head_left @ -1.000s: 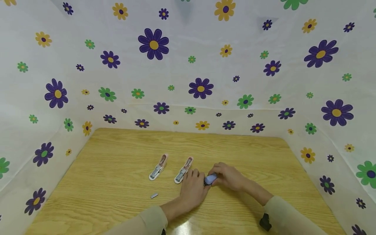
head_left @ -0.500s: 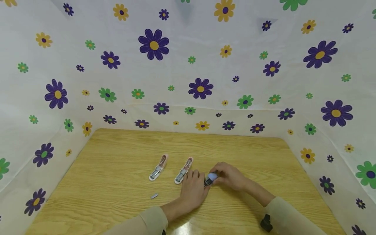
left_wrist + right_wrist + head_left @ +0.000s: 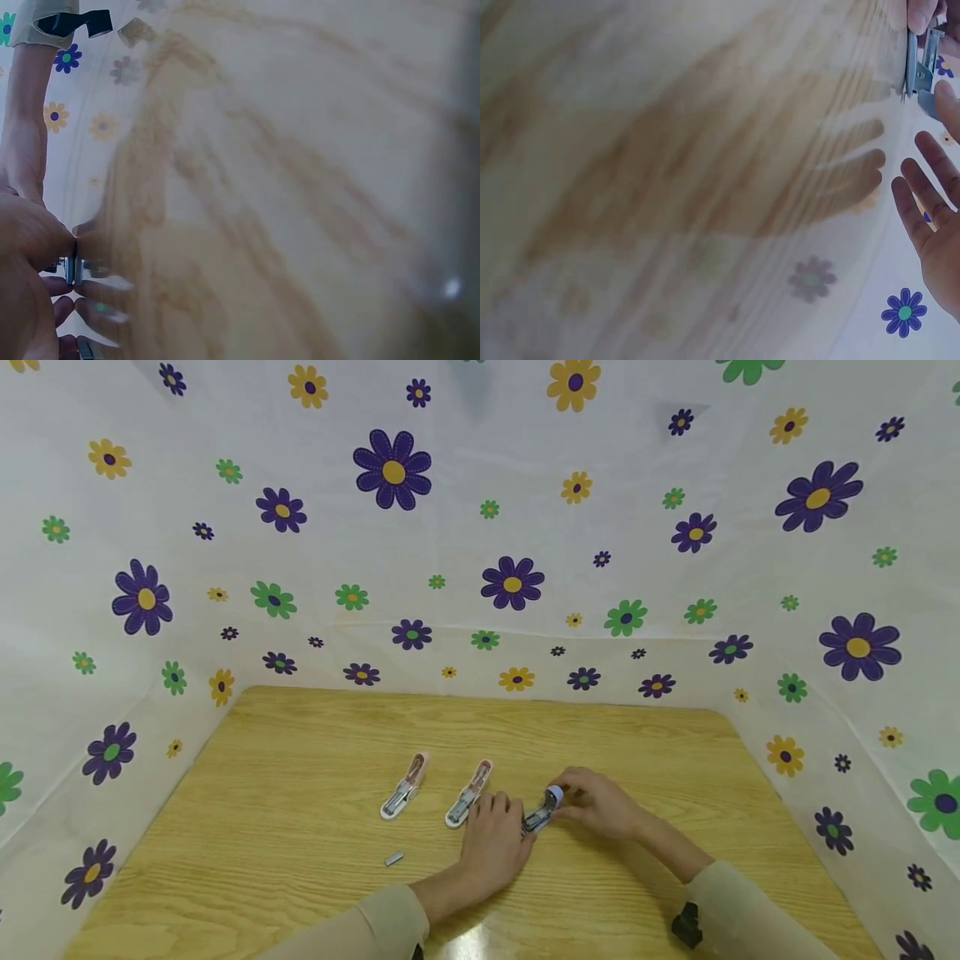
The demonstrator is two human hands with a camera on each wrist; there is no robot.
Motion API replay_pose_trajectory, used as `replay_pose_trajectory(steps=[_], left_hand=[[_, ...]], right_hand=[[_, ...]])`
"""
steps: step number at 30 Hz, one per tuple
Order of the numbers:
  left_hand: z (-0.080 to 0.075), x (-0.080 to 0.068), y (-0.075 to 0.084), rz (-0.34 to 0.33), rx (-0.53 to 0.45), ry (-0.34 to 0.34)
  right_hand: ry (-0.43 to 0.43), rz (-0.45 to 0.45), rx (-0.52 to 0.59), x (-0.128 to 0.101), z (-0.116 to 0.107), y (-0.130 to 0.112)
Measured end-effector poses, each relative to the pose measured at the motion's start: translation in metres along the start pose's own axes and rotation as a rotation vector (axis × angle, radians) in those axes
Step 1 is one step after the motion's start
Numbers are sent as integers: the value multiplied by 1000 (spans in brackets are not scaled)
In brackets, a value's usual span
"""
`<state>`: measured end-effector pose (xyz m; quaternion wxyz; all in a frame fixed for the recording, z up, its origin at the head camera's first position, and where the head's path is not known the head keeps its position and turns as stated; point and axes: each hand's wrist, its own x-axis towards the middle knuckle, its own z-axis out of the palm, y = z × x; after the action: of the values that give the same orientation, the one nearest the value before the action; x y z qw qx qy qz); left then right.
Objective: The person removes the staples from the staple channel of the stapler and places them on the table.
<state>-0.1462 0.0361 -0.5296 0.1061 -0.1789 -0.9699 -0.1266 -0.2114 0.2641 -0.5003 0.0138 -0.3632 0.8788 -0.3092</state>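
Observation:
A blue stapler [image 3: 538, 818] stands on the wooden table with its top swung up and back, its metal magazine exposed. My left hand [image 3: 492, 847] holds its near end down, thumb along its side, and covers part of it. At the raised blue top, my right hand [image 3: 600, 806] pinches with thumb and index finger; the other fingers spread free in the right wrist view. Just left of my left hand lies an opened pink-and-white stapler [image 3: 468, 795], and beyond it another opened one [image 3: 405, 789]. A short strip of staples [image 3: 393, 859] lies nearer me.
The wooden table [image 3: 300, 735] has a glossy, reflecting surface. White cloth [image 3: 480, 543] printed with flowers rises behind it and along both sides.
My right hand has lifted the blue stapler's top up and back, away from its base, showing the magazine. The left hand stays in place, and the other staplers have not moved.

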Motion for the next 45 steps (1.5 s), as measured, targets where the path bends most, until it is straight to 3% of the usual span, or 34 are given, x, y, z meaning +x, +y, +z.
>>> replay_pose_trajectory(steps=[7,26,39,45], left_hand=[[0,1,-1,7,-23,-11],[2,1,-1,-21,-37,-25],[-1,1,0,-7,-24,-5],[0,1,0,-3,-3,15]], right_hand=[[-12,117,27,-1,-6,2],[7,161,-85,-3,-9,5],[277,261,-217,-23,-4,-32],[357,382,-193,-27,9,-54]])
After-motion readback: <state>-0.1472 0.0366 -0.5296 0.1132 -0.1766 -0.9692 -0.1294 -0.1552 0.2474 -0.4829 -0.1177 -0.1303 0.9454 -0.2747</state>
